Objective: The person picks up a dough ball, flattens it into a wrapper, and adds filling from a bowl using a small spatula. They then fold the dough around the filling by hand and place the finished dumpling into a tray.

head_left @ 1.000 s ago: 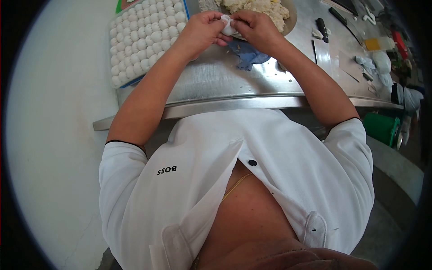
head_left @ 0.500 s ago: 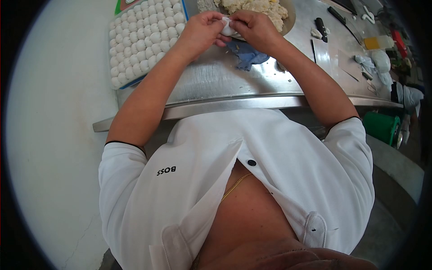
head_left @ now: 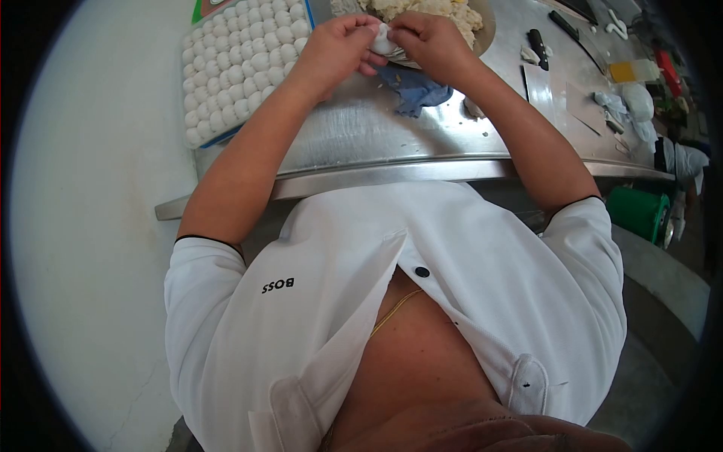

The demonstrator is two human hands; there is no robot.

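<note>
Between my two hands is a small white dough dumpling (head_left: 383, 42), held above the steel table. My left hand (head_left: 340, 51) is closed around its left side, the thumb and fingers touching the dough. On the other side, my right hand (head_left: 435, 47) pinches the dumpling's edge with thumb and fingertips. Behind the hands stands a bowl (head_left: 488, 32), heaped with a pale, chunky filling (head_left: 429, 9). To the left, rows of round white dumplings (head_left: 241, 64) cover a blue-edged tray (head_left: 309, 16). A crumpled blue cloth (head_left: 416, 93) lies below the hands.
On the right side of the steel table (head_left: 339, 135) lie a cleaver (head_left: 538, 84), a long black-handled knife (head_left: 580, 36) and a yellow-filled bottle (head_left: 634, 71). Plastic bags (head_left: 639, 105) are near the right edge. A green bucket (head_left: 637, 215) stands lower right. A white wall (head_left: 90, 188) borders the left.
My fingers have shifted slightly on the dumpling, and more of its rounded white surface shows between them. My right hand has moved a little up and to the right.
</note>
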